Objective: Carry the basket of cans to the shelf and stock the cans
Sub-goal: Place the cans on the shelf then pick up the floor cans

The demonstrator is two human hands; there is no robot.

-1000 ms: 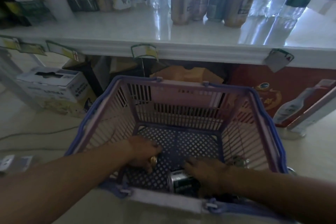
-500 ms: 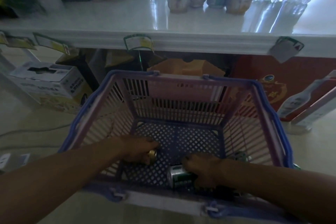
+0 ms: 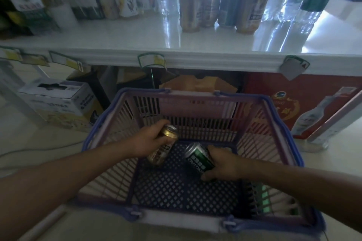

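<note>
Ahead of both yr hands & above them, the white shelf point(image 3: 137, 33) carries four upright cans point(image 3: 225, 4) near its front edge; the blue-rimmed basket point(image 3: 195, 97) sits below it w/ both forearms reaching in over its mesh floor. Yr left hand point(image 3: 148, 141) is wrapped round a gold can point(image 3: 164, 146), fingers over the upper side, its top poking out past them toward the shelf. Yr right hand point(image 3: 225, 162) clamps a green can point(image 3: 197, 155), thumb under, can tilted up-left out of the fingers, just beside the gold one.

2 bare forearms, no sleeves in view, left hand point(image 3: 148, 141) and right hand point(image 3: 225, 164) — ungloved, ringless
</note>
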